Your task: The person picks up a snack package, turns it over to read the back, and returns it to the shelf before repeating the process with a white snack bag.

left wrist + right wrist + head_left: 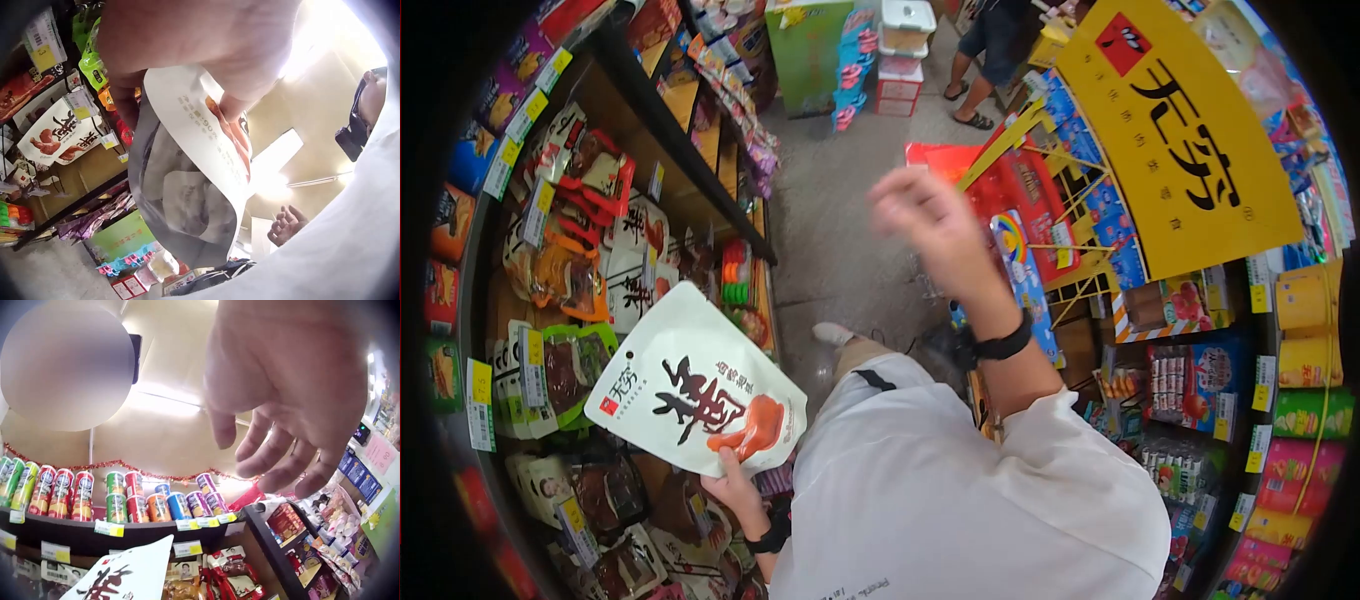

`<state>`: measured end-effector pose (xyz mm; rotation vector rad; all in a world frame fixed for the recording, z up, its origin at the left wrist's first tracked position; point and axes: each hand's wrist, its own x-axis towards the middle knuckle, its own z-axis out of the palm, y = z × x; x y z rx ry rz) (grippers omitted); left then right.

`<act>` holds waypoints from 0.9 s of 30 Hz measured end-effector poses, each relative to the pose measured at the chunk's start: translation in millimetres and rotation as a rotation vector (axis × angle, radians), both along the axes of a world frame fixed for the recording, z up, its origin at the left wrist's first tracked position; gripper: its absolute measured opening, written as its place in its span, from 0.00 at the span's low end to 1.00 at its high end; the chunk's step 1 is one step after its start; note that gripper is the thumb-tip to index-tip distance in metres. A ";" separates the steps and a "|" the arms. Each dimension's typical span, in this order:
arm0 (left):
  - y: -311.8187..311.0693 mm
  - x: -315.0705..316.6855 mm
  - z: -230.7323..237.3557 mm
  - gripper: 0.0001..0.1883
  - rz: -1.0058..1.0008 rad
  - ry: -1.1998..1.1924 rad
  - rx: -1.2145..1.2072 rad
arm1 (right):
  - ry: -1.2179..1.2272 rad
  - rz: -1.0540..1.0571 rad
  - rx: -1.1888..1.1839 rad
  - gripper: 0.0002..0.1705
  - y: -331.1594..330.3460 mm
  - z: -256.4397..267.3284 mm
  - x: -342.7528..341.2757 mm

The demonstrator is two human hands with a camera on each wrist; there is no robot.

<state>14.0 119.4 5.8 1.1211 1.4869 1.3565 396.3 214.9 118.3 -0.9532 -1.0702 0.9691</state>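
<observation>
A white snack pouch (662, 375) with dark brush lettering and a picture of brown meat tilts in front of the left shelf. My left hand (737, 492) pinches its lower edge, the thumb on the printed front. In the left wrist view, the pouch (187, 119) shows its grey, partly see-through back, with packed contents inside. My right hand (930, 225) is raised over the aisle, holding nothing. Its fingers hang loosely bent in the right wrist view, where the hand (287, 394) is apart from the pouch (134, 572).
Shelves of bagged snacks (565, 375) with price tags line the left side. On the right, a yellow sign (1190, 140) stands above boxed sweets and a red crate (1015, 190). Ahead are a green box (808, 60), stacked tubs (905, 35) and another person's legs (990, 60).
</observation>
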 end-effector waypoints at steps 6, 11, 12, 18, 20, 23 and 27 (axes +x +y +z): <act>2.0 8.2 2.3 0.18 -0.004 -0.034 0.108 | -0.386 0.484 -0.008 0.17 -5.4 -1.4 -44.9; 2.1 27.0 23.9 0.15 -0.044 -0.037 0.124 | -0.497 0.567 -0.005 0.35 -10.2 -18.9 -63.1; -1.1 25.7 18.6 0.15 -0.064 -0.051 0.130 | -0.506 0.600 0.003 0.38 -10.8 -23.1 -64.8; -9.6 15.6 -17.3 0.23 -0.135 -0.084 0.056 | -0.662 1.003 -0.124 0.35 3.8 -35.3 -83.3; -7.6 26.4 -10.7 0.23 -0.051 -0.090 0.110 | -0.591 1.049 -0.096 0.35 6.0 -44.5 -96.2; -6.5 42.1 43.0 0.11 -0.109 -0.053 0.073 | -0.511 1.126 -0.097 0.34 18.4 -55.7 -110.3; -1.9 35.5 19.7 0.11 0.039 -0.034 0.099 | -0.465 1.191 -0.027 0.31 43.5 -52.9 -126.0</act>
